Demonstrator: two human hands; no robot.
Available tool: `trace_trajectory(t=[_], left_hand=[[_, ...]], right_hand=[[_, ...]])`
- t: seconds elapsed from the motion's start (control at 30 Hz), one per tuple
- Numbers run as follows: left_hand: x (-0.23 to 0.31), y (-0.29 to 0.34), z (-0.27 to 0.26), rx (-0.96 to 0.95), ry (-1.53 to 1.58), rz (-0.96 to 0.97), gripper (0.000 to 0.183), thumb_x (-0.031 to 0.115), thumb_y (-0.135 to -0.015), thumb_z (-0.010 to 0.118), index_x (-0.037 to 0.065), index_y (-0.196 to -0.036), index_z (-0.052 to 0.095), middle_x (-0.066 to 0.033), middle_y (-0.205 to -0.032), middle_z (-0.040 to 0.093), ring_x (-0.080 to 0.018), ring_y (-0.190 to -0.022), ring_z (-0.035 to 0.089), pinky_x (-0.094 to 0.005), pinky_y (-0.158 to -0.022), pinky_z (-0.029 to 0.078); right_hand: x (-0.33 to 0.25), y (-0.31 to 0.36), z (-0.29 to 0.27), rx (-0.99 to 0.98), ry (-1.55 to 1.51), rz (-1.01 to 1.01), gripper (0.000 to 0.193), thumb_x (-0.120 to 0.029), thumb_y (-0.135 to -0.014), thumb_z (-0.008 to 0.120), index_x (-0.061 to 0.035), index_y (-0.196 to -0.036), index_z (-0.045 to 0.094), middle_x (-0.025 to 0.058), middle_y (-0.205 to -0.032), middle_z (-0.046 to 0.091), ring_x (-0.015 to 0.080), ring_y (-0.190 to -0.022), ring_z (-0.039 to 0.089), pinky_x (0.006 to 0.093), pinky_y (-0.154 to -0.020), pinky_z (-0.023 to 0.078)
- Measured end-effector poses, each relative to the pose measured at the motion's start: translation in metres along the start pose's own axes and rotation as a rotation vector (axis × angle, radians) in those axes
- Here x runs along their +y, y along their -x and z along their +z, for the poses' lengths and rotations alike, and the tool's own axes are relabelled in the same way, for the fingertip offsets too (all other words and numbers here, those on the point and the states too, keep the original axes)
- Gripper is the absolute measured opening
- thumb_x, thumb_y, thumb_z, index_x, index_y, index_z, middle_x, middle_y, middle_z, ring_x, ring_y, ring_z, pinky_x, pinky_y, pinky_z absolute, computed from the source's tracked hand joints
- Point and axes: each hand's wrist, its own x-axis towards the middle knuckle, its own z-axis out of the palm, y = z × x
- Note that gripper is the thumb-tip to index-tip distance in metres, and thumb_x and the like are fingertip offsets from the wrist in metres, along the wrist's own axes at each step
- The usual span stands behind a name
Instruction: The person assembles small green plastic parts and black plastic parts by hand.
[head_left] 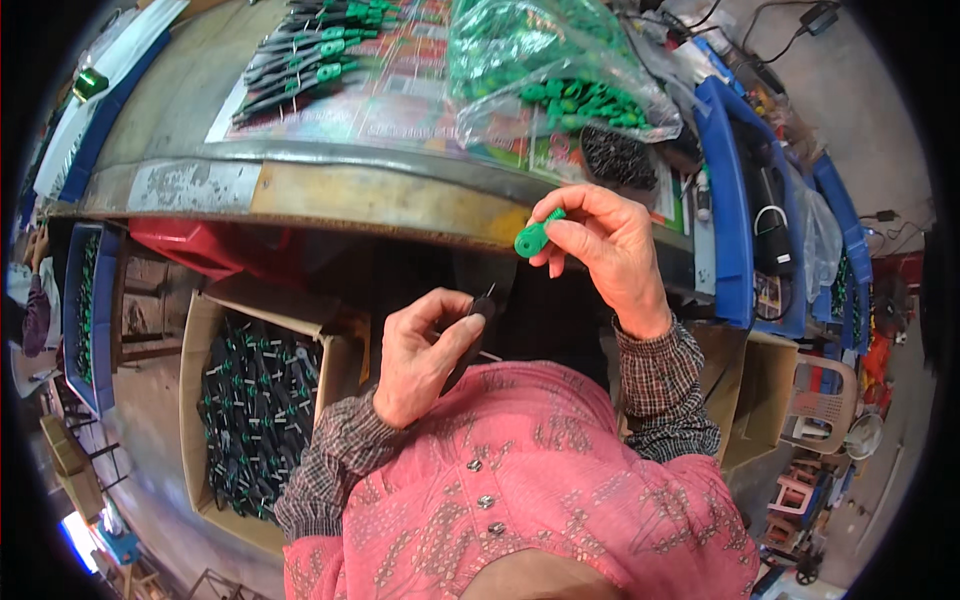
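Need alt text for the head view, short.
Seen from above, a person's right hand pinches a small green cap while the left hand grips a slim black tool, both below the edge of a worn bench. A bag of green caps lies on the bench; a carton of black tools sits lower left.

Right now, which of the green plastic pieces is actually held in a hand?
The single green piece pinched in the right hand, just below the table edge. The other green pieces lie inside the clear bag on the table.
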Motion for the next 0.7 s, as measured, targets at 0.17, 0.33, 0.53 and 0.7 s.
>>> trace_trajectory(t=[0.17,0.33,0.53,0.7], left_hand=[[-0.006,0.003,0.002,-0.028,0.027,0.012,0.010,0.006,-0.090,0.062,-0.001,-0.097,0.063,0.0033,-0.070,0.057,0.0004,-0.054,0.042,-0.0161,-0.049,0.033],[-0.003,0.009,0.007,-0.026,0.068,-0.015,0.010,0.004,-0.089,0.061,-0.001,-0.097,0.063,0.0033,-0.070,0.057,0.0002,-0.054,0.041,-0.0162,-0.049,0.032],[-0.008,0.009,0.006,-0.047,0.071,-0.013,0.010,0.004,-0.089,0.062,-0.001,-0.096,0.064,0.0038,-0.070,0.057,-0.0002,-0.055,0.041,-0.0168,-0.049,0.032],[-0.009,0.008,0.004,-0.056,0.016,-0.018,0.009,0.004,-0.088,0.064,-0.001,-0.094,0.064,0.0033,-0.072,0.058,-0.0014,-0.062,0.046,-0.0181,-0.055,0.037]], right_hand=[[0.020,0.023,0.013,-0.052,-0.172,0.080,0.015,-0.008,-0.093,0.059,0.0029,-0.104,0.060,0.0085,-0.087,0.066,0.0122,-0.073,0.065,0.0220,-0.057,0.052],[0.022,0.033,0.017,-0.018,-0.219,0.096,0.015,-0.009,-0.093,0.059,0.0037,-0.102,0.061,0.0091,-0.087,0.066,0.0129,-0.072,0.065,0.0225,-0.056,0.053],[0.028,0.037,0.018,-0.023,-0.255,0.119,0.015,-0.009,-0.094,0.058,0.0033,-0.102,0.061,0.0093,-0.088,0.066,0.0135,-0.072,0.065,0.0234,-0.057,0.053],[0.038,0.039,0.022,-0.030,-0.327,0.164,0.020,-0.014,-0.092,0.060,0.0038,-0.101,0.060,0.0132,-0.091,0.065,0.0177,-0.070,0.066,0.0267,-0.055,0.055]])
